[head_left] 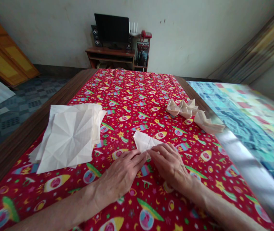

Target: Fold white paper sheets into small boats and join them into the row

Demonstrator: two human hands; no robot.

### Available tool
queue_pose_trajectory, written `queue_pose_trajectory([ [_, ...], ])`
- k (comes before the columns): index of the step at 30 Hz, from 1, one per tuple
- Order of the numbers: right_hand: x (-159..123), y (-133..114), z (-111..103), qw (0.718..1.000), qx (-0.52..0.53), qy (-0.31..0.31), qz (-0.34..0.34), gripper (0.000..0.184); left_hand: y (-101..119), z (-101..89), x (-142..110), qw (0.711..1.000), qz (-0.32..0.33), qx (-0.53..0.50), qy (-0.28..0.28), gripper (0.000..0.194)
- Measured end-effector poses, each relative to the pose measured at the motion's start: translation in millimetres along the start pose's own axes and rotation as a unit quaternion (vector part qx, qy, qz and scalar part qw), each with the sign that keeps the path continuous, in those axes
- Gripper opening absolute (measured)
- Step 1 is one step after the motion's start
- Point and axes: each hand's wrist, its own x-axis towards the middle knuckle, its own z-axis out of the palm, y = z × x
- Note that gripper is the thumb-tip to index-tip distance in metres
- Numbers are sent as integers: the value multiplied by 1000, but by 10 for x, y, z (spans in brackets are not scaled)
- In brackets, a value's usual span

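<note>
A partly folded sheet of white paper [144, 140] lies on the red patterned cloth in front of me. My left hand [124, 170] grips its near left edge, thumb and fingers pressed together. From the other side my right hand [169, 163] pinches the same paper, its fingers curled over the right part. The fingertips of both hands nearly meet at the paper's near edge, and they hide that portion. To the left is a stack of creased white paper sheets [66, 138]. Several folded paper pieces [186, 109] stand at the right, beside a stack of flat folded ones [207, 123].
The red cloth [132, 96] covers a dark wooden table [13, 147]. Beyond the table's far end stands a desk [110, 53] with a monitor [112, 30], speakers and a red telephone [146, 34]. A bed with a checked cover [247, 118] adjoins on the right; a wooden cabinet [6, 48] is at the left.
</note>
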Motion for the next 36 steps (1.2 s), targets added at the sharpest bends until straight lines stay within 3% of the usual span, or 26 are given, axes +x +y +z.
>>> queue_pose_trajectory([
  [3, -127, -108, -6, 999, -5, -30, -40, 34, 8, -10, 6, 1000, 0, 1, 9, 48],
  [9, -284, -158, -8, 993, -64, -93, -32, 45, -3, 15, -16, 1000, 7, 7, 23, 49],
  [20, -467, 0, -85, 990, -131, -43, 4, 42, -17, 47, -24, 1000, 6, 16, 16, 54],
  [29, -277, -187, -50, 993, -63, -89, -46, 44, -14, 41, 2, 999, 8, 2, 41, 50],
  [36, -335, -148, -137, 990, -61, -114, -46, 44, -245, 3, 51, 992, 63, -94, 52, 46],
])
